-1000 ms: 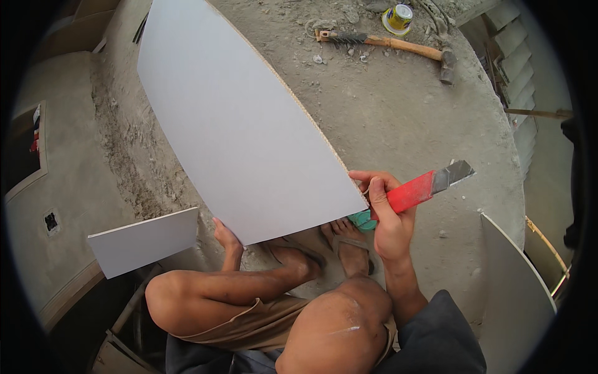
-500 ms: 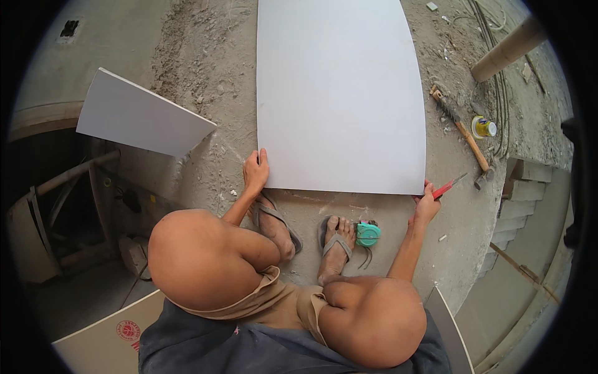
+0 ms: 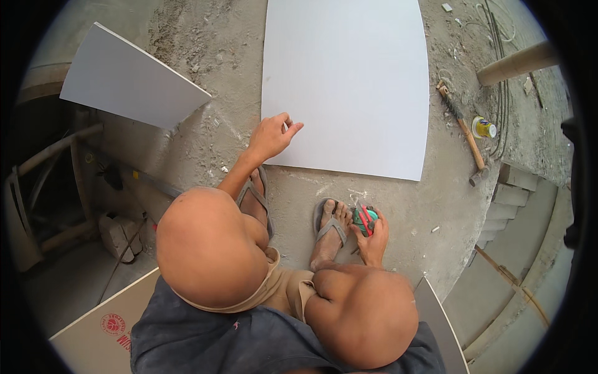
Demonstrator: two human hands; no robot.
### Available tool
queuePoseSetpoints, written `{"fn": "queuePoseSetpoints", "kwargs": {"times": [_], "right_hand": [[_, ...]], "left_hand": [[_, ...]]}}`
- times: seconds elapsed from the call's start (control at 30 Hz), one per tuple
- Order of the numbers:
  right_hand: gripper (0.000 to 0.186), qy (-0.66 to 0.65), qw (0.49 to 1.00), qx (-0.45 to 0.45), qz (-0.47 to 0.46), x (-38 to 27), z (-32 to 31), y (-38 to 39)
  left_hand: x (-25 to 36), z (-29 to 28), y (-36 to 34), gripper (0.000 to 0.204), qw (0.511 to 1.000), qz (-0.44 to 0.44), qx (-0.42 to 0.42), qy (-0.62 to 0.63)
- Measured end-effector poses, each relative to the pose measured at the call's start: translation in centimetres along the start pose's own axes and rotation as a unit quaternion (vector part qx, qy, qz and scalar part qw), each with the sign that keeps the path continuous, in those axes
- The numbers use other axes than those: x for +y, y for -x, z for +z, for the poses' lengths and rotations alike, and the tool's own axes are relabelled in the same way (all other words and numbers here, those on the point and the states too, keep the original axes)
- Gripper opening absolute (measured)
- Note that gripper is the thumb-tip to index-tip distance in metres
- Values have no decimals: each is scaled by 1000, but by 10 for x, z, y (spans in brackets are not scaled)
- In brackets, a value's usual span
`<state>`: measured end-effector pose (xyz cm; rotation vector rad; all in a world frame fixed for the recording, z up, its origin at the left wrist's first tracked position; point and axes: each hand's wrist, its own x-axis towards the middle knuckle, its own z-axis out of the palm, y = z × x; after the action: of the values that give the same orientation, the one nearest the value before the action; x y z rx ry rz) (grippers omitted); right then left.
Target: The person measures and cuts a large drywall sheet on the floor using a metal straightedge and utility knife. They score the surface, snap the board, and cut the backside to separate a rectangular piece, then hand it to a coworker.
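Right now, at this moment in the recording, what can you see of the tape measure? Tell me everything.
The tape measure is a compact, rounded case, teal with darker parts, apparently plastic. It is just right of the toes of the right foot, below the near edge of the big white board. The right hand grips it from its right side, and a red knife lies across its face, hiding part of it. Whether it rests on the ground or is lifted, I cannot tell.

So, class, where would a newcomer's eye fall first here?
The large white board comes first, lying on the ground at top centre, the left hand over its near-left corner. Next come the red cutter and teal tape measure, at the right hand beside the right foot. A hammer lies right of the board.
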<state>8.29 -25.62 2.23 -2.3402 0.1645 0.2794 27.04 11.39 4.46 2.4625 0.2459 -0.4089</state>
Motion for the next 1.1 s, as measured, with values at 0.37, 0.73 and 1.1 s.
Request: {"fn": "queuePoseSetpoints", "kwargs": {"times": [0.37,0.73,1.1], "right_hand": [[44,-95,983,85,135,-52,-4,-58],[38,-352,910,52,215,-114,19,-101],[43,-460,822,-150,299,-126,8,-107]], "left_hand": [[73,118,35,84,907,154,-308,242],[72,65,33,61,894,118,-368,227],[39,12,29,40,903,255,-337,71]]}}
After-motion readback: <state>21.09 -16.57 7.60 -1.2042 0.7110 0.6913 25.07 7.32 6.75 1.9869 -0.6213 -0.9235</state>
